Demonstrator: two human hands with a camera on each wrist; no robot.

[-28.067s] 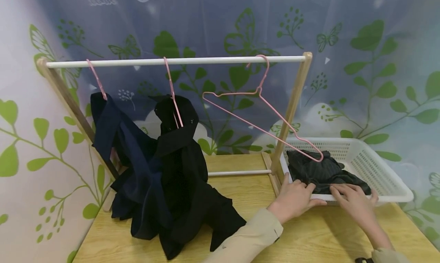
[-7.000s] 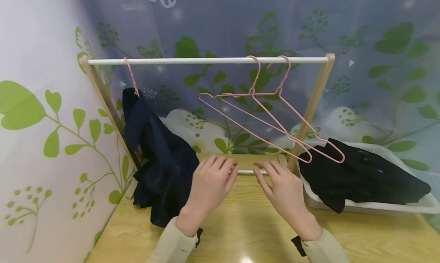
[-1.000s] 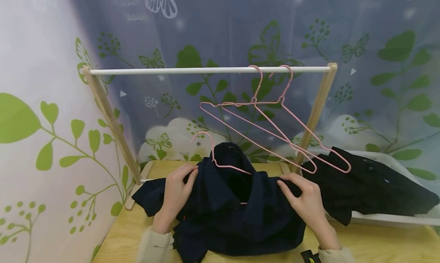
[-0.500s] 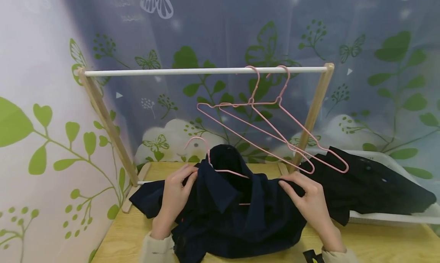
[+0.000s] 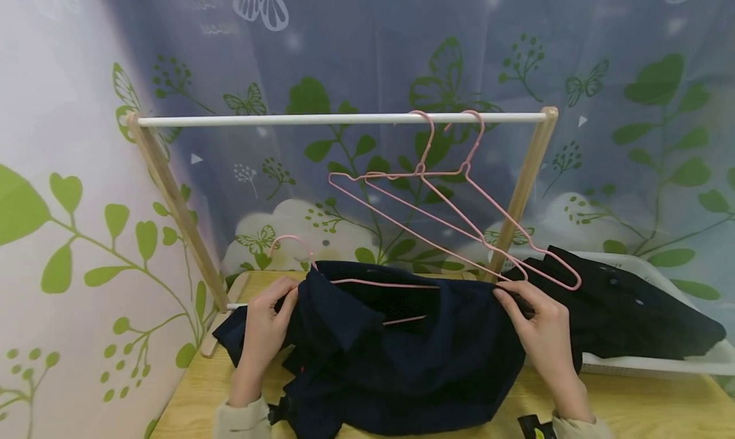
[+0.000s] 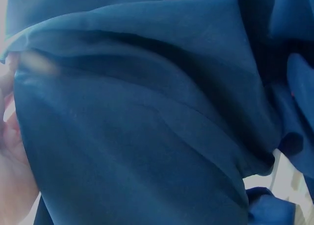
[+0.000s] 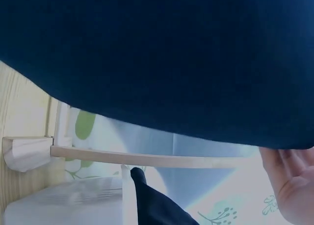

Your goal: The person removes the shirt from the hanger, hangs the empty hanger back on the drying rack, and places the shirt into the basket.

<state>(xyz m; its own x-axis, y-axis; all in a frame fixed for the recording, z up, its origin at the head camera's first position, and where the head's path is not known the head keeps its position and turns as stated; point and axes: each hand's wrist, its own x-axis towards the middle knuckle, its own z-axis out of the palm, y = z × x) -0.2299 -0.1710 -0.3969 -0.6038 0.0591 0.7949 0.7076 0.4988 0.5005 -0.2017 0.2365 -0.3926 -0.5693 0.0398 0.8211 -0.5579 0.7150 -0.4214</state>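
Note:
A dark navy collared garment (image 5: 402, 375) is stretched between my hands above the table in the head view. My left hand (image 5: 264, 334) pinches its left shoulder, and my right hand (image 5: 540, 327) pinches the right shoulder between thumb and fingers. A pink hanger (image 5: 385, 285) is still inside: its hook leans out left of the collar, and its bars show through the wide neck opening. Navy cloth (image 6: 122, 137) fills most of the left wrist view, with my left hand at its left edge. In the right wrist view, my right hand (image 7: 294, 190) shows below the cloth's lower edge.
Behind the garment stands a rack with a white rail (image 5: 344, 119) and wooden posts. Two bare pink hangers (image 5: 423, 171) hang toward its right end, their lower corners close to my right hand. At right, a black garment (image 5: 626, 318) lies over a white basket (image 5: 649, 365).
The navy garment, on the rack seven seconds ago, is now in my hands. Within the last second my hands spread apart, the neck widened and flattened, and the hanger's hook shifted left.

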